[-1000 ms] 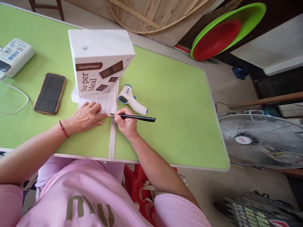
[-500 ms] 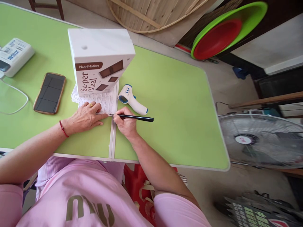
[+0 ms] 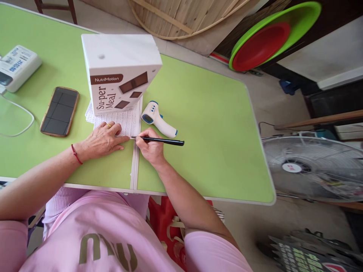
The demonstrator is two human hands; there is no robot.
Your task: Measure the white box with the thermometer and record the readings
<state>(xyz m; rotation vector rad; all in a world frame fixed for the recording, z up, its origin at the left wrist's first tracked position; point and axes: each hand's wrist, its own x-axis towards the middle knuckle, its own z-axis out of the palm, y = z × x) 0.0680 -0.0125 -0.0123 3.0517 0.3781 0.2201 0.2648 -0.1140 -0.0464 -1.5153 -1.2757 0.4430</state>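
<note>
Near side of green table: right hand closed on black pen, at written sheets.
Pen slants right from pinched fingers, tip at the sheets' near right corner; contact too small to tell. Left hand palm-down on the sheets' near left part, gripping nothing. White thermometer gun just beyond the right hand; phone to the left. Farther, white box stands over the sheets' far part. Past the table, far right: red basin against green basin.
</note>
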